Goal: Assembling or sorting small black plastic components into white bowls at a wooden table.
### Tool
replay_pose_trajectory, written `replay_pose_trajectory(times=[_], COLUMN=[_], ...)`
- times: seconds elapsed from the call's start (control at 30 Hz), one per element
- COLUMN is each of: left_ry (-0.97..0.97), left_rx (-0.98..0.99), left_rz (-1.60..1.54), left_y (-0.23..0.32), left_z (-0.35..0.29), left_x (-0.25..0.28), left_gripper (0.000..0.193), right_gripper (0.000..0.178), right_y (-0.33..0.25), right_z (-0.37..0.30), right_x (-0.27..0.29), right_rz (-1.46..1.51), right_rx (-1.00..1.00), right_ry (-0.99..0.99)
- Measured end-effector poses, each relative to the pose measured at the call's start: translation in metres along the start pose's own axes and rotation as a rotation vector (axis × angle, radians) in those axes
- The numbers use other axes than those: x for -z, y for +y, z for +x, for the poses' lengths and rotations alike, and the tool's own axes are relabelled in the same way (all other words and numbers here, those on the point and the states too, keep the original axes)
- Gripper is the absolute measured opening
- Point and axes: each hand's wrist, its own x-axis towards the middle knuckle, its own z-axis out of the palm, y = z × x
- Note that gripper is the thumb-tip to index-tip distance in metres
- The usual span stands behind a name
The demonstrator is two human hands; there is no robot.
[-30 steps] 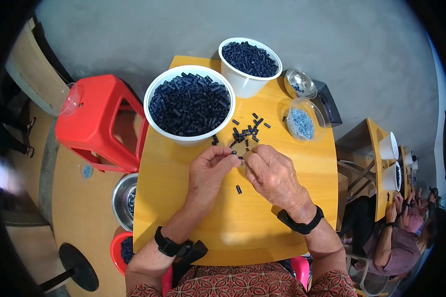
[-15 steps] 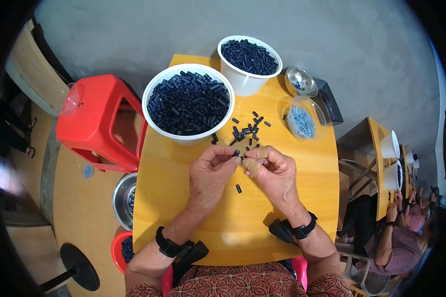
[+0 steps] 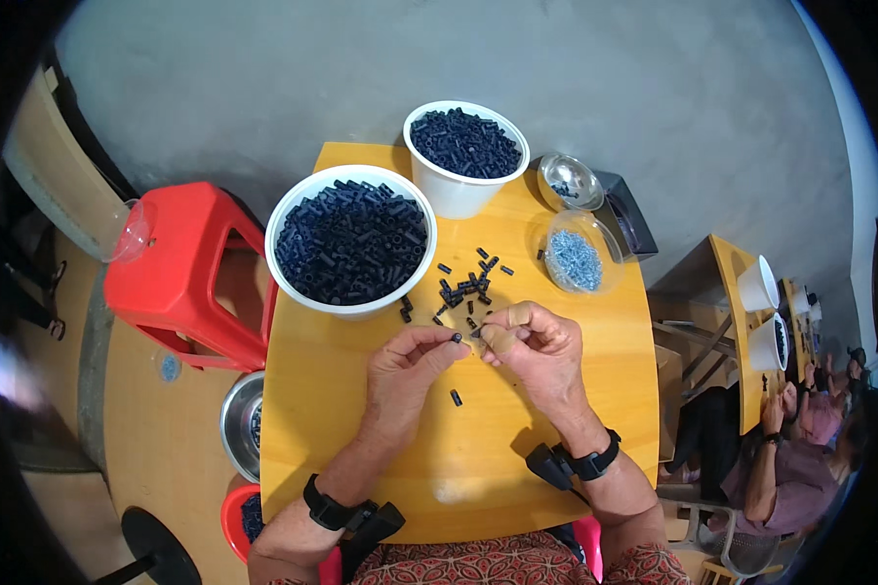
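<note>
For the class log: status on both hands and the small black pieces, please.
Left hand pinching a small black sleeve. Right hand pinched at its tip. Loose black pieces just beyond. Nothing between.

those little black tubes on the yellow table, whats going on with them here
A person seated at the yellow table pinches one small black tube in the left hand, with the right hand meeting it fingertip to fingertip. A loose pile of tubes lies just beyond the hands, and one stray tube nearer the person. Behind sit a large white bowl and a white tub, both full of tubes, plus a clear dish of small silvery parts.
</note>
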Motion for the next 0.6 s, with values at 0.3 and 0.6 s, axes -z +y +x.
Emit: replay_pose_trajectory(times=[0.3, 0.6], left_ry=[-0.069, -0.091], left_rx=[0.086, 0.056], left_rz=[-0.069, -0.065], left_y=[0.0033, 0.0016], left_z=[-0.0022, 0.0002], left_x=[-0.0012, -0.0003], left_gripper=[0.012, 0.012], right_gripper=[0.007, 0.005], right_y=[0.0, 0.0044], right_z=[-0.0033, -0.0012], right_x=[-0.0003, 0.0001], right_rz=[0.011, 0.0], right_rx=[0.067, 0.058], right_ry=[-0.054, -0.08])
